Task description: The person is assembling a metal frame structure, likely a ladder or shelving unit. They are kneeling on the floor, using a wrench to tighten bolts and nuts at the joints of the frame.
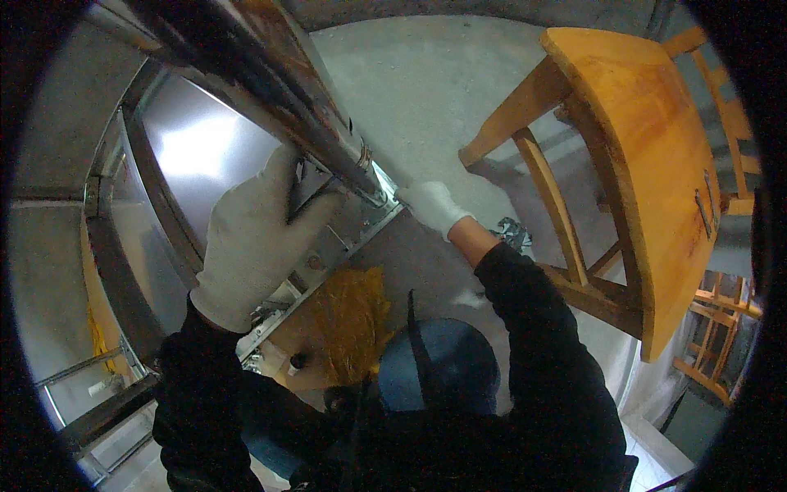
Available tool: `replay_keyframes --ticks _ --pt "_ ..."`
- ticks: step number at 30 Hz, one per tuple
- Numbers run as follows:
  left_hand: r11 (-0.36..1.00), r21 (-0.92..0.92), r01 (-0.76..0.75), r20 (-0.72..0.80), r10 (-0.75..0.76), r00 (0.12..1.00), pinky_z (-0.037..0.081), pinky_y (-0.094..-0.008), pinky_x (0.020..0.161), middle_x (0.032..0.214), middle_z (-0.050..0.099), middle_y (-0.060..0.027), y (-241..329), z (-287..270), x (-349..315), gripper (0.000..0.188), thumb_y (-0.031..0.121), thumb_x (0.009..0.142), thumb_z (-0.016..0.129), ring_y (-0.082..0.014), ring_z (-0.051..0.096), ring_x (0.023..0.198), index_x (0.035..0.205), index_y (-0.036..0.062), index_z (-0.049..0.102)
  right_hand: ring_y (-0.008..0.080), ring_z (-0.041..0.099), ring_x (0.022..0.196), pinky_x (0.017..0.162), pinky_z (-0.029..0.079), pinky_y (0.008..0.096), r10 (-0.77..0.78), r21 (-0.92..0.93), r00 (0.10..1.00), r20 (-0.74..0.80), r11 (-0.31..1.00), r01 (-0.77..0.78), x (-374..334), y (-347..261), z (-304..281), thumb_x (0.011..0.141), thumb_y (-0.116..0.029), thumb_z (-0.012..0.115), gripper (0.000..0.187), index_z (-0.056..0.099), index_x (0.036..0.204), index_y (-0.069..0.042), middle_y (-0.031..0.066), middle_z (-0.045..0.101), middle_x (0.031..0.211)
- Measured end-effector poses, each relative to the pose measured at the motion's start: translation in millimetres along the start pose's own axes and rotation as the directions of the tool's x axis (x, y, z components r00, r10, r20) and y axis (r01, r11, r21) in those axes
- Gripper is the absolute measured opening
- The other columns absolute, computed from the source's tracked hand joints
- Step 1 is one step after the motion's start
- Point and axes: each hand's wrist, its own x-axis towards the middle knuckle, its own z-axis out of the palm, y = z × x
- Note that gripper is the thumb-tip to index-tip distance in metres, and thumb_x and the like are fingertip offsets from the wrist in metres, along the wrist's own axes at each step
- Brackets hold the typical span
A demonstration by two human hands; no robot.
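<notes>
Your left hand (254, 238), in a pale glove, has its thumb set wide of the fingers, with the dark lower end of the metal frame (287, 90) showing near that gap; whether the fingertips press on anything, you cannot tell from here. The wide spread suggests a hand placed to steady the work rather than to pick up something small. Your right hand (433, 205), in a white glove, comes from the other side with its fingers bunched narrow at the frame's bright end, which lies between your two hands. Such a tight reach would suit fine work at that corner; you cannot tell whether the fingers pinch a small part or only touch the metal.

From that corner a silver rail (324, 275) slants down toward your left sleeve, and a shiny metal panel (205, 135) stands behind your left hand. Below the rail lies a brownish-yellow sheet (352, 316), near your blue-clad knee (438, 365). Past your right hand are crumpled foil-like scrap (512, 234) and a wooden chair (648, 164).
</notes>
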Motion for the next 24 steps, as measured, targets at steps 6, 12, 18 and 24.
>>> replay_keyframes --ticks 6,12,18,24 --pt "0.997 -0.04 0.066 0.034 -0.065 0.997 0.05 -0.0467 0.066 0.076 0.062 -0.0218 2 -6 -1 0.045 0.032 0.083 0.066 -0.0397 0.064 0.076 0.115 0.0045 0.049 0.0358 0.065 0.079 0.065 0.051 0.0459 -0.117 -0.082 0.988 0.098 0.989 0.125 18 -3 -13 0.08 -0.013 0.055 0.012 0.064 0.088 -0.011 0.0143 0.065 0.082" --pt "1.0 -0.024 0.014 -0.007 -0.014 1.0 0.05 -0.0466 0.067 0.076 0.062 -0.0217 -1 -2 -1 0.046 0.032 0.083 0.066 -0.0399 0.064 0.076 0.116 0.0048 0.049 0.0334 0.069 0.079 0.064 0.055 0.0445 -0.187 -0.061 0.972 0.141 0.979 0.197 20 4 -31 0.082 -0.011 0.056 0.016 0.069 0.09 -0.008 0.013 0.069 0.085" --pt "0.998 -0.037 0.046 0.025 -0.046 0.999 0.05 -0.0464 0.067 0.078 0.063 -0.0208 4 -5 0 0.046 0.031 0.083 0.066 -0.0393 0.064 0.076 0.118 0.0063 0.049 0.0401 0.064 0.075 0.064 0.051 0.0486 -0.137 0.028 0.988 0.067 0.99 0.136 22 9 -16 0.082 -0.014 0.053 0.015 0.066 0.087 -0.008 0.0208 0.064 0.081" --pt "0.997 -0.063 0.049 0.025 -0.048 0.999 0.05 -0.0464 0.067 0.077 0.063 -0.0206 4 -8 -1 0.046 0.031 0.084 0.066 -0.039 0.064 0.076 0.12 0.0078 0.049 0.0402 0.064 0.077 0.066 0.051 0.0486 -0.129 -0.101 0.963 0.235 0.982 0.156 28 -6 -39 0.081 -0.016 0.055 0.015 0.065 0.089 -0.008 0.0201 0.065 0.083"
